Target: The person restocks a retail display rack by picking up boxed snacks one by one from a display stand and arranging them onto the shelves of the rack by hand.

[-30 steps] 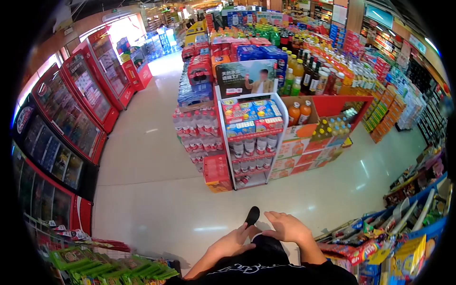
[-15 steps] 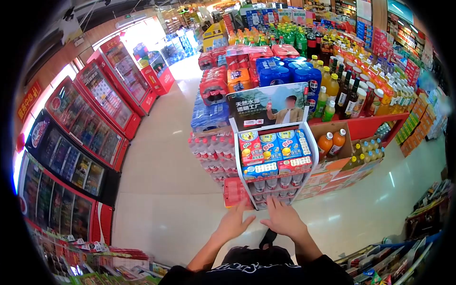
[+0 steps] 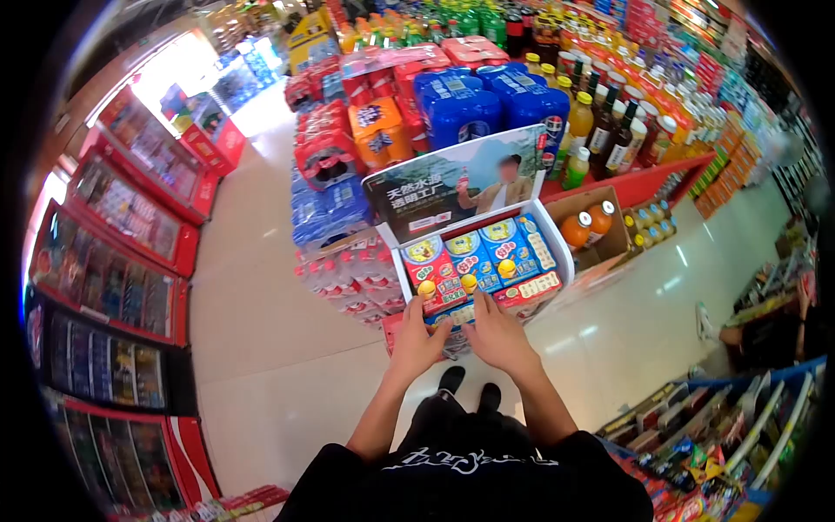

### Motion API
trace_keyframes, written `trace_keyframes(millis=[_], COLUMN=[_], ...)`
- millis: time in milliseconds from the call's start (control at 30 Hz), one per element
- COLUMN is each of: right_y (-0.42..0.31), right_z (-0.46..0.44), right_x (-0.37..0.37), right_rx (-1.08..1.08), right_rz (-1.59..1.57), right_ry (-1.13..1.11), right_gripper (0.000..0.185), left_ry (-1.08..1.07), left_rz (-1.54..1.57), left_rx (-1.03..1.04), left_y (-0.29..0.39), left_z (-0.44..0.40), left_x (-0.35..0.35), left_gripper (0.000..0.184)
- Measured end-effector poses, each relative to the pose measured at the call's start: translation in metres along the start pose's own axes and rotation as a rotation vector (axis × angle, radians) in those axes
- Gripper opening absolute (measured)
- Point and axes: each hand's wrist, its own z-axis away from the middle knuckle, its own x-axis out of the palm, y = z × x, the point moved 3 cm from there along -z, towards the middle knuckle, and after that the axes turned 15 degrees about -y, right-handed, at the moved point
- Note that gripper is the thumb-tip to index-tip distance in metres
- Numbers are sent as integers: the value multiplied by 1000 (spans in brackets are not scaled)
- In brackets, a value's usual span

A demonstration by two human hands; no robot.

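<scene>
My left hand (image 3: 416,341) is at the front left edge of a display rack (image 3: 390,244), beside a red snack box (image 3: 433,271). My right hand (image 3: 498,337) is a little to the right, its fingertips at the front of the blue snack boxes (image 3: 504,252). Both hands have fingers stretched forward over the front row, thumbs close together, with nothing gripped that I can see. The boxes carry yellow cartoon faces and sit upright in the rack. My hands partly cover the front row and the lower shelves. A picture panel (image 3: 457,187) rises behind the boxes.
Packs of blue cans (image 3: 457,109) and red-wrapped drinks (image 3: 326,143) are stacked behind the rack. Bottles (image 3: 622,135) fill the shelf to the right, above a carton of orange bottles (image 3: 587,226). Drink fridges (image 3: 104,287) line the left side. Racks of packets (image 3: 696,461) stand at lower right.
My view has moved closer to the rack and tilted further down. Both hands have come forward from in front of the rack to the front of the snack boxes.
</scene>
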Motion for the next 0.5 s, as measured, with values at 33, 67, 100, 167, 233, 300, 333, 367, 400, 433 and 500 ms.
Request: trace_keyframes(millis=[33,67,100,167,233,300,333,367,400,433,500], right_y=[0,3,3,-3,-7,3,11,10,7,5,0], right_z=[-11,-25,-35,-56,-70,-75,-72,-67,-61,-55,-40], right_x=[6,13,17,12,3,20,30,26,25,24,20], right_rx=[-11,-23,-35,93,225,51,21,-9,17,79,202], right_rz=[-44,-88,-131,-215,-380,-309,-287,-263,-267,-313,-407], right_ry=[53,108,164,163,73,259,311,362,385,398,426], right_gripper=[68,66,65,57,50,44,41,39,38,38,38], left_ry=[-27,-54,-82,-122,-128,-141,-135,-125,-116,-126,-143], left_rz=[46,90,133,206,367,675,722,768,792,836,920], left_rx=[2,2,0,55,150,151,191,228,205,176,129], left_y=[-2,-5,-8,-15,-25,-42,-46,-42,-36,-36,-32], left_z=[-5,-10,-15,-24,-28,-34,-32,-32,-29,-29,-29], left_x=[-2,-5,-7,-8,-1,10,11,10,7,7,8], left_gripper=[79,79,79,80,79,70,66,62,59,59,59])
